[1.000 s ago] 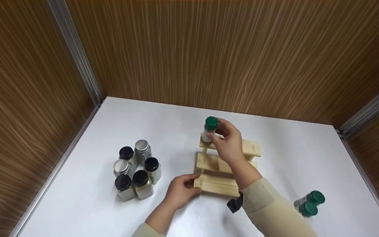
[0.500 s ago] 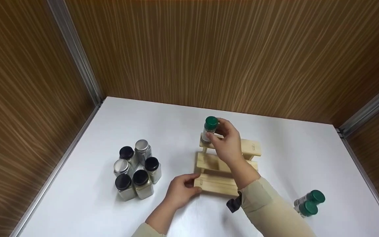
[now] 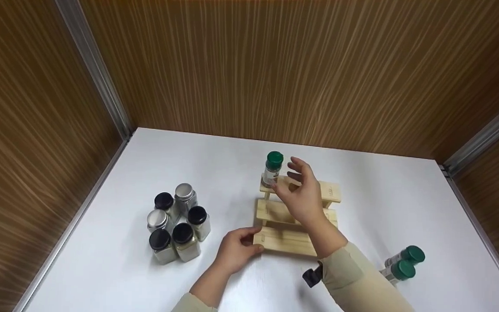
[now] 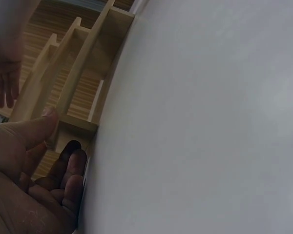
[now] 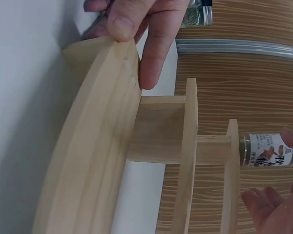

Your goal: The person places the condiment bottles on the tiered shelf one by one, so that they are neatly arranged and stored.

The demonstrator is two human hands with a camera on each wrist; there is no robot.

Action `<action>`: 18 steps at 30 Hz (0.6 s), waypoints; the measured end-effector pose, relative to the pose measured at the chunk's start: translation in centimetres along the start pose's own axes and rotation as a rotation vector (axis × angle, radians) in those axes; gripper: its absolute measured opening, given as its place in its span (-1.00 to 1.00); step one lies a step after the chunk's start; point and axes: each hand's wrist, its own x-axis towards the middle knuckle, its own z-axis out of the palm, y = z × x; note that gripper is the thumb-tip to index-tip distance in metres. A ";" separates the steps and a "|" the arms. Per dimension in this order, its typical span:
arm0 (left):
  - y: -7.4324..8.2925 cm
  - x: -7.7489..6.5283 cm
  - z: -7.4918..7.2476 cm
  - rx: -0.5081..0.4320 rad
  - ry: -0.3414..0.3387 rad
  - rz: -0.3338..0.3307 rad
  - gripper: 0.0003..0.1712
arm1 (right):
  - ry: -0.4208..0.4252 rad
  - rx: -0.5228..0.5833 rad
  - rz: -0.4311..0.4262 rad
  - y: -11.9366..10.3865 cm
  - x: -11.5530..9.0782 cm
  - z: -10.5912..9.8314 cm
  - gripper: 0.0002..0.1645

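A small spice jar with a green cap [image 3: 272,168] stands upright on the left end of the top step of a three-step wooden rack [image 3: 286,240]. My right hand [image 3: 306,197] is just to the right of that jar, its fingers spread apart from the glass and the thumb close to it. With thumb and fingers, my left hand [image 3: 234,250] grips the left end of the lowest step. The right wrist view shows the left thumb on that step's edge, and the jar [image 5: 268,149] with a printed label.
To the left, several square glass jars with black lids [image 3: 183,234] and silver lids [image 3: 157,219] stand grouped. Two more green-capped jars [image 3: 401,268] are at the lower right. A brown wood-grain wall [image 3: 275,73] rises behind the white table [image 3: 115,260].
My right hand has let go of the green-capped jar, its fingers opening away to the right. The jar stays on the top step. My left hand keeps its grip on the rack.
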 end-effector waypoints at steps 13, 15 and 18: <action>-0.2 -0.1 -0.1 -0.001 -0.016 -0.007 -0.42 | 0.184 -0.121 -0.280 -0.6 -4.0 -6.1 -0.11; -0.2 -0.1 -0.1 0.006 -0.016 -0.011 -0.41 | 0.223 -0.130 -0.307 -0.8 -4.5 -7.3 -0.10; -0.2 0.0 0.0 0.006 -0.019 -0.011 -0.40 | 0.281 -0.157 -0.332 -1.1 -5.2 -9.0 -0.07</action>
